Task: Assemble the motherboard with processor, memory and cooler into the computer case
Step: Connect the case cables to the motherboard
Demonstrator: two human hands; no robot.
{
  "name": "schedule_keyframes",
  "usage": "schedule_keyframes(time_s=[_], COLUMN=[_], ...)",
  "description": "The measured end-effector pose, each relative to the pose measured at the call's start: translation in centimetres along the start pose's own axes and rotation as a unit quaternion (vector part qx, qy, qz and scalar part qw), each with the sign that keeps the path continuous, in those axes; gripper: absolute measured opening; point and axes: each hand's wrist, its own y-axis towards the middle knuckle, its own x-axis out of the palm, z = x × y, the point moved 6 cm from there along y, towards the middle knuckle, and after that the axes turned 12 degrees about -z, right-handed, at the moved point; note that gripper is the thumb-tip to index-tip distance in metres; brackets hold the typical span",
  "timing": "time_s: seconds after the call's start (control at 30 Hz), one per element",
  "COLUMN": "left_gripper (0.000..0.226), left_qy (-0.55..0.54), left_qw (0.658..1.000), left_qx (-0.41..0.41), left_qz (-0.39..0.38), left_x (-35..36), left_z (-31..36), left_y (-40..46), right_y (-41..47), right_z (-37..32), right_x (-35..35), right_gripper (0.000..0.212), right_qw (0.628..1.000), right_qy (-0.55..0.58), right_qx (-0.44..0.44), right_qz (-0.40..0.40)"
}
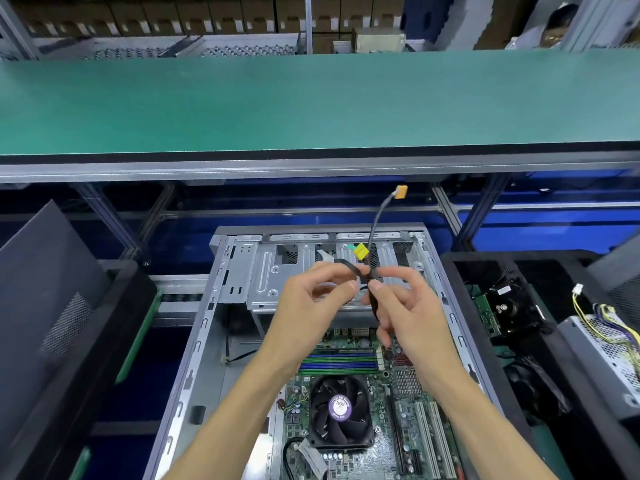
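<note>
A green-surfaced shelf (311, 105) spans the full width of the view above the work area, carried on an aluminium frame.

Below it, an open grey computer case (221, 306) lies on its side at the centre, with its interior facing up. The metal drive cage (263, 271) occupies the far end of the case. The motherboard (408, 420) sits inside the near end of the case. On it, the cooler (341, 412), a black fan with a purple centre label, lies left of two white expansion slots (434, 438). The blue and green memory slots (339, 363) lie just beyond the cooler.

A dark side panel (45, 289) leans at the left. At the right, a black tray (457, 268) holds a second board with a black cooler (512, 310), and a perforated power supply (595, 355) with yellow wires lies beside it.

Both hands are raised over the drive cage. The left hand (311, 303) pinches a black cable bundle (372, 289) between thumb and fingertips. The right hand (412, 306) pinches the same bundle just beside it, the remaining fingers loosely curled. One cable rises from the bundle to an orange connector (401, 192). A yellow connector (361, 251) hangs just above the hands.
</note>
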Motion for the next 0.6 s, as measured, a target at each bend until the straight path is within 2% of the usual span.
schedule_keyframes(time_s=[0.07,0.1,0.2,0.27,0.3,0.37,0.47,0.6], left_gripper=[0.019,0.018,0.02,0.022,0.022,0.021,0.016,0.009], left_qy=[0.024,-0.001,-0.176,-0.217,-0.179,-0.02,0.187,0.256], left_qw=[0.999,0.999,0.982,0.968,0.975,0.993,0.978,0.953], left_qx=[0.033,0.032,-0.043,-0.094,-0.101,-0.065,0.035,0.131], left_qz=[0.007,0.017,0.057,0.079,0.09,0.1,0.086,0.093], left_x=[0.3,0.4,0.5,0.4,0.1,-0.2,0.5,1.0], left_z=[0.2,0.1,-0.9,-1.6,-1.8,-1.3,0.6,2.0], left_y=[-0.1,-0.1,0.0,0.0,0.0,0.0,-0.3,-1.0], right_y=[0.1,0.1,0.0,0.0,-0.1,-0.1,-0.2,-0.2], right_z=[0.1,0.1,0.1,0.3,0.4,0.4,0.3,0.1], right_x=[-0.2,-0.1,0.3,0.4,0.4,0.3,0.2,0.4], right_gripper=[0.015,0.012,0.003,0.006,0.005,0.003,0.002,0.003], right_qw=[1.0,1.0,0.999,0.998,0.997,0.998,0.998,0.999], right_qy=[0.01,0.001,-0.036,-0.058,-0.064,-0.062,-0.056,-0.026], right_qx=[-0.005,-0.009,-0.021,-0.016,-0.01,0.001,0.005,-0.004], right_qz=[0.005,-0.001,-0.022,-0.029,-0.03,-0.026,-0.025,-0.023])
